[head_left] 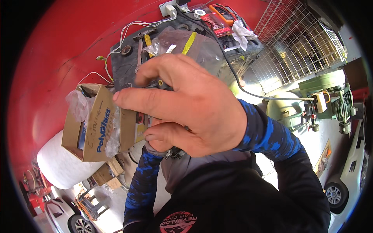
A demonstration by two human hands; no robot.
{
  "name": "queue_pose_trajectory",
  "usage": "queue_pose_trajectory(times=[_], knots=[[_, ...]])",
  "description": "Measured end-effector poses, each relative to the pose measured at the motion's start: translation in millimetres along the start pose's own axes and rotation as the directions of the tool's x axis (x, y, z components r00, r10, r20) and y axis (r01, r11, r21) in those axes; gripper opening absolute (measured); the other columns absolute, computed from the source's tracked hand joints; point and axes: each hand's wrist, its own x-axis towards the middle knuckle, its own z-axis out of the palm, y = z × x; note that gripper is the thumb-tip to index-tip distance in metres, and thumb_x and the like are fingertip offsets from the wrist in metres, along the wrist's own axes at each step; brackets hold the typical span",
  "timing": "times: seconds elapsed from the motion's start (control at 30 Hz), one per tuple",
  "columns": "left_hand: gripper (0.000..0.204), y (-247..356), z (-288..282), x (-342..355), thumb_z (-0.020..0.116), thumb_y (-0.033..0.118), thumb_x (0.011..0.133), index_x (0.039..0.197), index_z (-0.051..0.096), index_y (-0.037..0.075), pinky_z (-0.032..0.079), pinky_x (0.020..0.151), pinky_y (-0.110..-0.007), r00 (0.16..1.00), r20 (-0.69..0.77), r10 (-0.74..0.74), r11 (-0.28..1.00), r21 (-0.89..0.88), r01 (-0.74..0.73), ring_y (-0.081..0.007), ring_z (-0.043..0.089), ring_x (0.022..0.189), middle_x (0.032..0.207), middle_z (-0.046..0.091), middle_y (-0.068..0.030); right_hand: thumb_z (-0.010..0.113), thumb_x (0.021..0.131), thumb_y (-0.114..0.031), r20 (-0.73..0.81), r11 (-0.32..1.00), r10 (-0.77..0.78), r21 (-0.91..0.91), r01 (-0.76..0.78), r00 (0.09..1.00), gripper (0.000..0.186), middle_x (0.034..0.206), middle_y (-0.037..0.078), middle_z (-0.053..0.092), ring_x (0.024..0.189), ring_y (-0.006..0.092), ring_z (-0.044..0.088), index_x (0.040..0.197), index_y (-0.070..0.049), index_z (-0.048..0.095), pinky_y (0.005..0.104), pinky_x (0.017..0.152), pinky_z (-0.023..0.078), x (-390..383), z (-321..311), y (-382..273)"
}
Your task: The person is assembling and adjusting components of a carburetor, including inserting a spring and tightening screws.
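My right hand [202, 108] reaches across the middle, close to the camera, its fingers apart and slightly bent. No object shows between them. Behind and below it, only a small part of my left hand [156, 145] is visible, by the wrist; its fingers are hidden. Small dark metal parts [176, 153] show beside the left wrist, partly covered. A small brass-coloured ring [160, 82] sits on something dark just beyond my right fingers. To the left, an open cardboard box [95, 128] with clear plastic bags [79, 106] stands near my right fingertips.
A dark tabletop [120, 64] carries a tape roll [126, 49], a yellow-handled tool [148, 40], a plastic-wrapped bundle [194, 44] and an orange multimeter [222, 13]. A black cable [241, 86] runs right to a green compressor [287, 106]. A wire cage [295, 42] stands behind.
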Motion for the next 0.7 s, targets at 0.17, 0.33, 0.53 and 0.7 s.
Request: queue_pose_trajectory(times=[0.17, 0.33, 0.53, 0.7], knots=[[0.017, 1.4, 0.8, -1.0, 0.071, 0.017, 0.085, 0.095, 0.075, 0.004, 0.053, 0.081, -0.044, 1.0, -0.013, -0.004, 1.0, -0.001, 0.004, -0.0399, 0.068, 0.093, 0.095, 0.072, -0.0203, 0.083, 0.069, -0.01, 0.191, 0.985, 0.152, -0.115, -0.131, 0.97, 0.064, 0.096, 0.012, 0.055, 0.088, 0.0326, 0.061, 0.129, -0.013, 0.063, 0.0414, 0.074, 0.054, 3.9, -10.6, -18.2], [0.017, -0.5, -1.4, -5.6, 0.071, 0.017, 0.085, 0.094, 0.075, 0.004, 0.053, 0.081, -0.045, 0.997, -0.068, -0.026, 1.0, 0.002, 0.027, -0.0406, 0.068, 0.093, 0.095, 0.072, -0.0208, 0.083, 0.071, -0.013, 0.092, 0.961, 0.037, 0.27, -0.061, 0.995, 0.064, 0.092, 0.011, 0.055, 0.083, 0.033, 0.064, 0.132, -0.015, 0.062, 0.0421, 0.068, 0.055, 8.5, -3.1, -7.9], [0.019, 12.8, 5.7, -6.0, 0.07, 0.019, 0.093, 0.097, 0.073, 0.001, 0.052, 0.075, -0.044, 0.953, -0.289, 0.092, 0.993, -0.045, -0.11, -0.0389, 0.066, 0.086, 0.091, 0.069, -0.0165, 0.084, 0.077, -0.014, 0.25, 0.988, 0.148, 0.003, -0.153, 0.957, 0.063, 0.115, 0.018, 0.068, 0.103, 0.0291, 0.067, 0.133, 0.004, 0.063, 0.037, 0.085, 0.053, 11.2, -28.3, -15.2], [0.025, -2.6, 4.9, -13.6, 0.074, 0.023, 0.093, 0.109, 0.075, 0.004, 0.051, 0.071, -0.038, 0.98, -0.197, -0.002, 0.982, -0.183, -0.035, -0.0281, 0.064, 0.075, 0.086, 0.064, -0.0119, 0.077, 0.085, -0.012, 0.373, 0.994, 0.048, 0.071, -0.08, 0.927, 0.065, 0.126, 0.023, 0.065, 0.112, 0.0249, 0.067, 0.142, 0.009, 0.053, 0.0364, 0.097, 0.052, 9.0, -29.8, -18.1]])
